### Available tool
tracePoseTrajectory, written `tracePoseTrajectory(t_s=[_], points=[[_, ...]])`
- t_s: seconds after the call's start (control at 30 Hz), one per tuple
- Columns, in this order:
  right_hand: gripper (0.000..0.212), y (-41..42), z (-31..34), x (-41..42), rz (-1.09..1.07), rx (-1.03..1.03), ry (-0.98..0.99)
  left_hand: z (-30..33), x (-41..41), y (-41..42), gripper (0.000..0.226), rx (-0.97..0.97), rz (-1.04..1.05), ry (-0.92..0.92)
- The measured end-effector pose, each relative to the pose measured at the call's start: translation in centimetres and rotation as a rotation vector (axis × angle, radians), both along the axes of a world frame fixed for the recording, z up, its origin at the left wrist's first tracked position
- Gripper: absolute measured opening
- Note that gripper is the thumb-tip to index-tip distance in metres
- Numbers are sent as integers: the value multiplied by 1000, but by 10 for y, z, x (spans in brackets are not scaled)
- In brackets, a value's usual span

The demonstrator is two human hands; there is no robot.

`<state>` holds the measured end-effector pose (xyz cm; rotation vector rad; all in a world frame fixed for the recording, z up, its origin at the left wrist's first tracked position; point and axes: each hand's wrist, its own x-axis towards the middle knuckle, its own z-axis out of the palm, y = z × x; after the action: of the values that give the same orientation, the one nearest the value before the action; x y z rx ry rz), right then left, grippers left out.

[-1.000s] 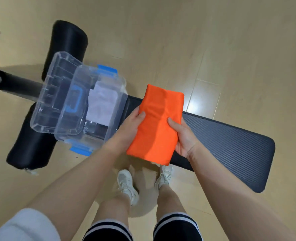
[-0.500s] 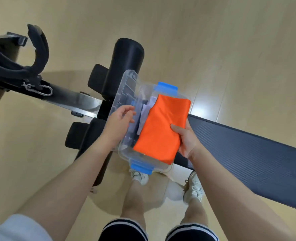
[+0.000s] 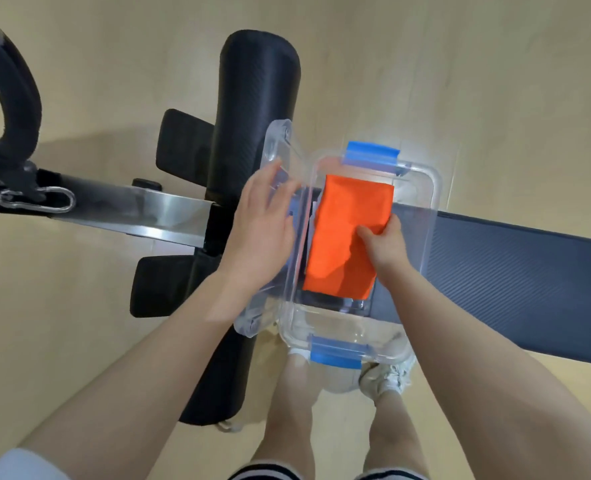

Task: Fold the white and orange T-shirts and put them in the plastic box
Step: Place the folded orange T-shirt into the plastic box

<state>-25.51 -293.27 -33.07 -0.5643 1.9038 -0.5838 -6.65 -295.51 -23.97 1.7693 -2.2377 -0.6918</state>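
**Inspector A:** Orange fabric, folded into a neat rectangle: the orange T-shirt (image 3: 347, 233) lay inside the clear plastic box (image 3: 432, 216), filling most of its floor. Can you confirm the grip?

**Inspector B:** Confirmed. The right hand (image 3: 386, 245) pinched the shirt's edge at about 3 o'clock of the fold, thumb on top and fingers curled under. The shirt was inside the box walls, below the rim.

**Inspector A:** And the left hand (image 3: 261, 230)?

**Inspector B:** Fingers spread and straight, resting against the transparent lid (image 3: 276, 154), which stood at 9 o'clock of the box. Nothing was clasped. The fingertips were blurred, so I could not tell the exact contact.

**Inspector A:** The white T-shirt?

**Inspector B:** Only a pale sliver showed at the orange shirt's 9 o'clock edge, beneath it. I could not tell for certain what it was.

**Inspector A:** Box fittings?

**Inspector B:** One blue latch (image 3: 372, 154) at 12 o'clock of the box, a second blue latch (image 3: 335, 353) at 6 o'clock. The box sat on the dark ribbed bench pad (image 3: 516, 268), which ran off toward 3 o'clock.

**Inspector A:** Surroundings?

**Inspector B:** A black foam roller (image 3: 256, 109) crossed behind the lid from 12 to 6 o'clock. A steel bar (image 3: 141, 209) ran toward 9 o'clock, ending by a carabiner (image 3: 34, 200). A white trainer (image 3: 387, 377) stood on the pale wooden floor (image 3: 495, 81) just below the box.
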Motion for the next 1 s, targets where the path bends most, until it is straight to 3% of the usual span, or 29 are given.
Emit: tracePoseTrajectory(t_s=[0.07, 0.17, 0.27, 0.47, 0.57, 0.7, 0.83, 1.0], points=[[71, 5, 3, 10, 151, -57, 271, 4, -1, 4, 53, 80, 64, 16], [83, 15, 10, 32, 533, -244, 620, 10, -2, 9, 62, 185, 136, 59], [86, 22, -2, 44, 867, -121, 643, 14, -2, 11, 67, 263, 108, 93], [86, 12, -21, 40, 997, 98, 637, 13, 4, 11, 70, 404, 186, 213], [73, 3, -2, 35, 908, 59, 511, 17, 7, 10, 62, 536, 268, 326], [32, 6, 50, 25, 446, -254, 483, 32, 11, 8, 48, 639, 241, 348], [17, 10, 116, 27, 198, -292, -95, 56, 3, 4, 45, 538, 255, 384], [17, 9, 165, 28, 155, -355, -391, 81, -25, 18, 49, 332, 211, 366]])
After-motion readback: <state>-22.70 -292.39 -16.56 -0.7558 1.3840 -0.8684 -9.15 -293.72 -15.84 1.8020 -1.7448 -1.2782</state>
